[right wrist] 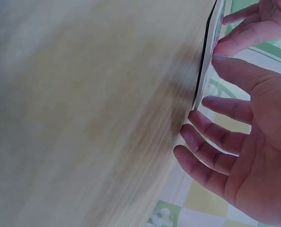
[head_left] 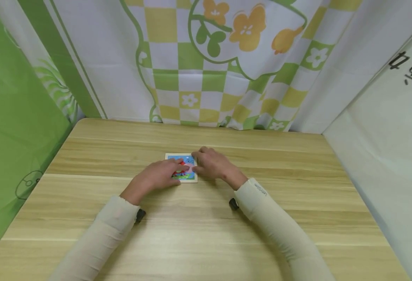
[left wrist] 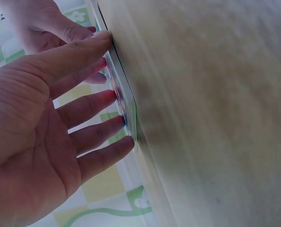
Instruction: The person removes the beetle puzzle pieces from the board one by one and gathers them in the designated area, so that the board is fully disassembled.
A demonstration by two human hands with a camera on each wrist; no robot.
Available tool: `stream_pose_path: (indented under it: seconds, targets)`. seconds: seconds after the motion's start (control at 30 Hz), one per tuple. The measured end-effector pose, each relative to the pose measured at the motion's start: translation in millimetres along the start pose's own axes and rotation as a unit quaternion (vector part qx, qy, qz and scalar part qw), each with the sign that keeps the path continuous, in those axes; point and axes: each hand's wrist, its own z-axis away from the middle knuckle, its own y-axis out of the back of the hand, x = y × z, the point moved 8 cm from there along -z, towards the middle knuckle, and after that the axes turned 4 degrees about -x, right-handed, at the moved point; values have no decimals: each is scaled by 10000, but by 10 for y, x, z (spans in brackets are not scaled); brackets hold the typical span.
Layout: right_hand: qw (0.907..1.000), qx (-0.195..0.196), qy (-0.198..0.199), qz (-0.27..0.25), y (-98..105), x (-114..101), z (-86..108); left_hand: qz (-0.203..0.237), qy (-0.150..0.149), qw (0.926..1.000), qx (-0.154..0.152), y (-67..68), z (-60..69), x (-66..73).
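We have the board (head_left: 189, 175) lying flat on the table (head_left: 192, 234), at about 11 o'clock from the table's middle. Our left grip (head_left: 157, 175) comes in from 8 o'clock, fingers fairly straight and reaching over the picture, thumb at the 6 o'clock edge. Our right grip (head_left: 211, 162) sits at 3 o'clock, fingers loosely bent, not closed round anything; its thumb meets the board's right side and a finger is at the corner near 1 o'clock.

The step in hand looks to us like steadying and pressing the board. To do it well, we would brace the 3 o'clock edge lightly with the right grip, so that a push from the left cannot slide it. We would press straight down with flat fingertips, working from the centre out to 12, 3, 6 and 9, and lift our fingers clear to check the surface; from here they hide much of it. Squeezing from both sides could make a thin board tilt.

Counting, we find one board, two grips, one table, two pale sleeves (head_left: 97, 238) and one checked curtain (head_left: 199, 86) at 12 o'clock. Whether the board has loose pieces, we cannot tell.
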Motion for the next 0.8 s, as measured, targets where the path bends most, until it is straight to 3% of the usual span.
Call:
stream_pose_path:
  seconds: [0.3,0.53,0.8]
  targets:
    - [10000,-43,-61,-17,-17,15,-7,-95,-5,9998,-156,-13,4,10]
    - [9995,-100,-98,-290,-12,24,-20,-117,-114,9997,-188,-23,-4,20]
    - [9982,-172,-147,-562,34,64,-95,-188,-12,9993,-313,-34,-36,4]
